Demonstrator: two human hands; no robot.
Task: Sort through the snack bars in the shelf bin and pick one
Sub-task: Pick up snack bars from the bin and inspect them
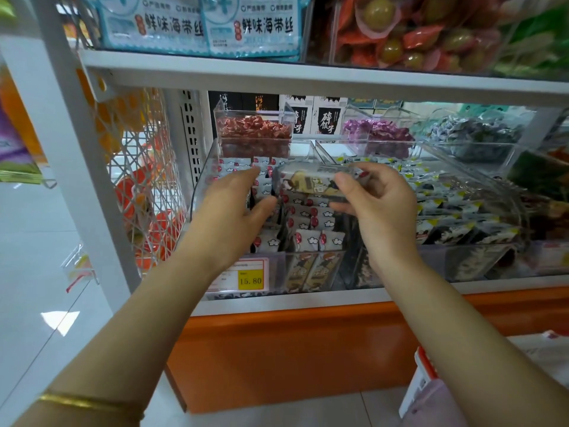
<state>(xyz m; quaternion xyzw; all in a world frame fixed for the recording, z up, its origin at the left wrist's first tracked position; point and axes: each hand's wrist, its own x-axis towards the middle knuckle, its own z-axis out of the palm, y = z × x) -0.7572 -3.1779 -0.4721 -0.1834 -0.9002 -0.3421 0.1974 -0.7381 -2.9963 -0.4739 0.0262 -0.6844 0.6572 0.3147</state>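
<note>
One bar (311, 181) in R hand (381, 204): thumb on near face, fingers round the far side, firm pinch. Bar sits above the bin (198, 192), packed rows (311, 215) directly under the grip. L hand (228, 208) just left of it, fingers relaxed, holding nothing. Imo: pinch mid-bar, check label, lift straight clear of rim, use L to hold neighbours down.

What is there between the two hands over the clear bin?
In the head view, the snack bar pinched by the right hand juts into the gap toward the open left hand. Below it lie wrapped bars in the clear bin.
</note>
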